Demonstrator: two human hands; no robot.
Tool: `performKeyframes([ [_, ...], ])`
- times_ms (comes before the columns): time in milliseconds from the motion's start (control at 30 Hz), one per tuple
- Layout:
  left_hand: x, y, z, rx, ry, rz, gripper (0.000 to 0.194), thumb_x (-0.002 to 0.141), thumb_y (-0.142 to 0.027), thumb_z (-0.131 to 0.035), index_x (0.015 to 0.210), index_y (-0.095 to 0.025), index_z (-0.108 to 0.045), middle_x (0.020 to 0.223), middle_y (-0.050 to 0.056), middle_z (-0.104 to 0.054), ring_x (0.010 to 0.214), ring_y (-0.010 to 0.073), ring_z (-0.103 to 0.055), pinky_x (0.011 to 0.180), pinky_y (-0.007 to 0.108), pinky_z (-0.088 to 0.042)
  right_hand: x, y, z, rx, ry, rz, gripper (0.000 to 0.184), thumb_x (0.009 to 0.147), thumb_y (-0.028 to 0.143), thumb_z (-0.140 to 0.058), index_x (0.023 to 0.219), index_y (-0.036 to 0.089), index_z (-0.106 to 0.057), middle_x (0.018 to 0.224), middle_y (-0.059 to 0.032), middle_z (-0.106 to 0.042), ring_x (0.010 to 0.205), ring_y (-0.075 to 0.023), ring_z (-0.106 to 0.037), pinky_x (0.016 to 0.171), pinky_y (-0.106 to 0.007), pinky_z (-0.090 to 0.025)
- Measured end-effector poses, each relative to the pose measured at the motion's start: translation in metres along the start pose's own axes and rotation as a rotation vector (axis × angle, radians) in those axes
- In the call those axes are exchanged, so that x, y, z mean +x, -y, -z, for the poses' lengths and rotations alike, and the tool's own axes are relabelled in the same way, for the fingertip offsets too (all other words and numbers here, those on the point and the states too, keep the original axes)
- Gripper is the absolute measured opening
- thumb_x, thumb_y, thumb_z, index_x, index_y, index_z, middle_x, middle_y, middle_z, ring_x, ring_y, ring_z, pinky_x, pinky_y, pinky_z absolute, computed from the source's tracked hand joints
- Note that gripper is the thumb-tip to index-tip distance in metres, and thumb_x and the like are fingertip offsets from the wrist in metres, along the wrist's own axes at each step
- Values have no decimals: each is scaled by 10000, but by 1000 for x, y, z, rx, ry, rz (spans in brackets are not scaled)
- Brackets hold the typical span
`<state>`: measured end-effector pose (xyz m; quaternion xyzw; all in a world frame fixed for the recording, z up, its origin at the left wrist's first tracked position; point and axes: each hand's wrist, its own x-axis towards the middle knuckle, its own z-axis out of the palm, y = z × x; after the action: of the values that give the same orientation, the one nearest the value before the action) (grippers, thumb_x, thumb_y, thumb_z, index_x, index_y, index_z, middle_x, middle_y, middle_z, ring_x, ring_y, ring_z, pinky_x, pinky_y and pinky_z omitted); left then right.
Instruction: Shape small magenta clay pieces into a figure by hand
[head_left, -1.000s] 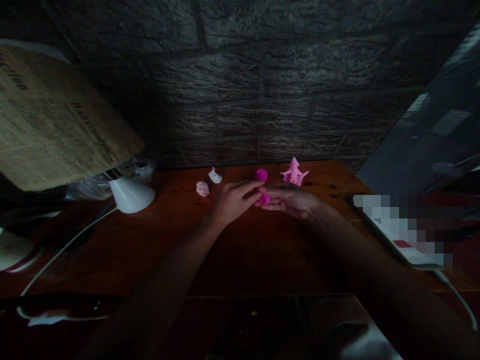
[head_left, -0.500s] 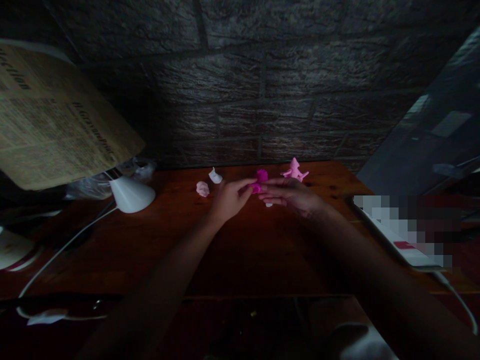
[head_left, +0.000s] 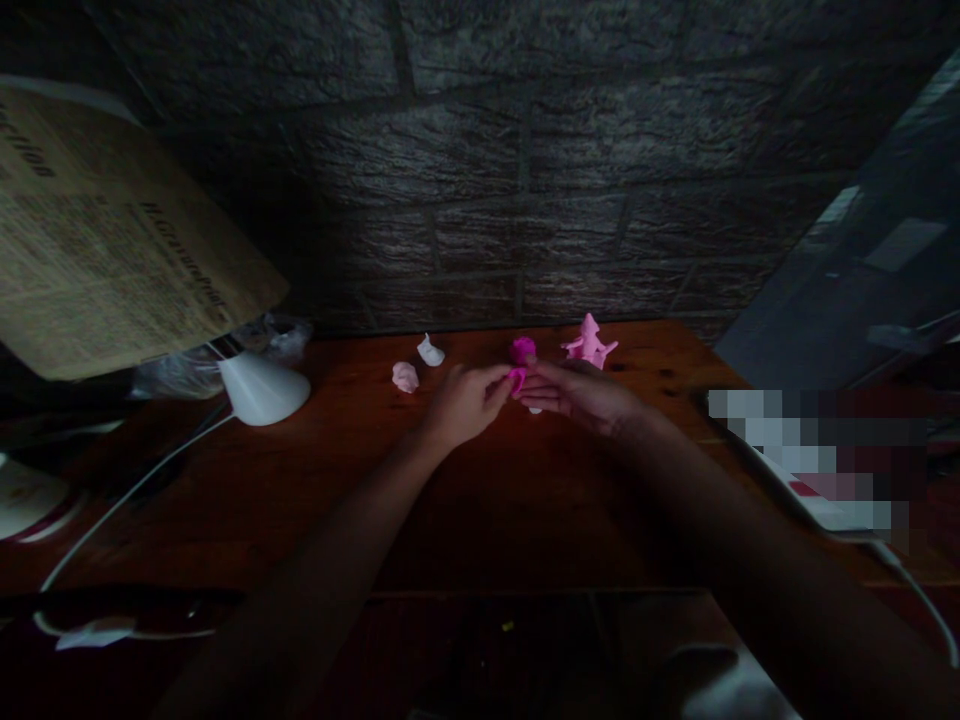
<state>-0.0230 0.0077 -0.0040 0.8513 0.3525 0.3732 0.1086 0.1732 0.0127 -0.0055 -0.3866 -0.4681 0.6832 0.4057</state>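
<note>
Between the fingertips of my left hand (head_left: 472, 398) and my right hand (head_left: 574, 392) is a small piece of magenta modelling clay (head_left: 517, 380). Both hands pinch it, the left from its left side, the right from its right. Just behind them on the table lies a larger magenta clay lump (head_left: 523, 348). Beyond my right hand stands a light pink clay figure (head_left: 589, 342) with a pointed top and arms out to the sides. A pale pink lump (head_left: 405, 377) and a white lump (head_left: 430, 350) lie left of my hands. A small white bit (head_left: 535, 409) shows partly under my right fingers.
A white lamp base (head_left: 264, 388) with a newspaper-print shade (head_left: 127, 230) stands at the left, its cord trailing forward. A partly blurred-out flat device (head_left: 832, 515) with a cable lies at the table's right. A dark brick wall (head_left: 465, 170) rises behind the wooden table (head_left: 450, 530).
The magenta piece has turned and looks more bent between my fingertips. My right fingers have shifted slightly; the other things on the table stay put.
</note>
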Motion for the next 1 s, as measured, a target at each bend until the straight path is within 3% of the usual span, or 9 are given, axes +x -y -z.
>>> performKeyframes([
  [167, 0, -3, -3, 9, -43, 9, 280, 971, -296, -517, 861, -181, -747, 703, 29, -760, 552, 125, -649, 537, 251, -455, -2, 3, -1, 60, 31, 5, 276, 717, 401, -877, 843, 182, -763, 922, -86, -776, 892, -191, -729, 983, -358, -585],
  [400, -1, -2, -4, -10, -41, 3, 219, 960, -284, -567, 1019, -184, -753, 836, 52, -793, 663, 151, -702, 616, 267, -505, -3, 4, -2, 89, 36, 23, 197, 727, 318, -877, 844, 201, -769, 931, -54, -785, 938, -179, -723, 1038, -349, -556],
  [700, -1, -8, -2, 1, -52, 20, 251, 972, -253, -513, 890, -170, -735, 779, 43, -767, 628, 128, -664, 609, 254, -469, -4, 5, -5, 102, 63, -33, 188, 798, 342, -823, 867, 181, -756, 930, -86, -787, 929, -194, -736, 998, -370, -583],
  [933, 0, -8, -4, -75, -49, 52, 275, 924, -261, -566, 1111, -147, -733, 823, 69, -773, 657, 143, -679, 625, 267, -495, -5, 6, -4, 83, 44, -15, 160, 770, 279, -831, 888, 202, -753, 943, -67, -782, 949, -190, -728, 986, -359, -582],
  [1000, 0, -7, -3, -59, -40, 66, 264, 910, -260, -578, 1082, -157, -749, 792, 59, -767, 635, 141, -663, 617, 273, -485, -5, 6, -4, 74, 45, -19, 165, 764, 267, -833, 893, 206, -750, 945, -63, -781, 951, -192, -728, 979, -358, -584],
])
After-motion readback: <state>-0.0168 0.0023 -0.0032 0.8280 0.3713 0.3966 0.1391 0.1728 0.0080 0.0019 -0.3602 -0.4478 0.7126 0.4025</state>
